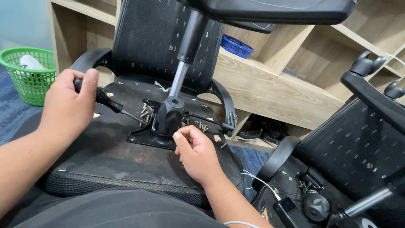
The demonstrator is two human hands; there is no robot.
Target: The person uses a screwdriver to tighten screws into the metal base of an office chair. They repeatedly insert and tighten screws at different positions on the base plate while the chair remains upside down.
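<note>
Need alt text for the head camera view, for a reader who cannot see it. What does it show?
An office chair lies upturned, its black base mechanism and gas cylinder exposed. The left hand grips a black-handled screwdriver aimed at the mechanism, and the right hand pinches something small at its edge. Loose screws lie beside it; a green basket and wooden shelves stand behind.

**Surroundings, not handled**

Green mesh basket (29,76) on blue carpet (10,112), far left, white item inside. Light wooden shelving (274,90) behind, holding a blue basket (237,45). Second black mesh chair (358,152) lying at right, casters (366,64) up. White cable (257,179) crosses the floor near it.
</note>
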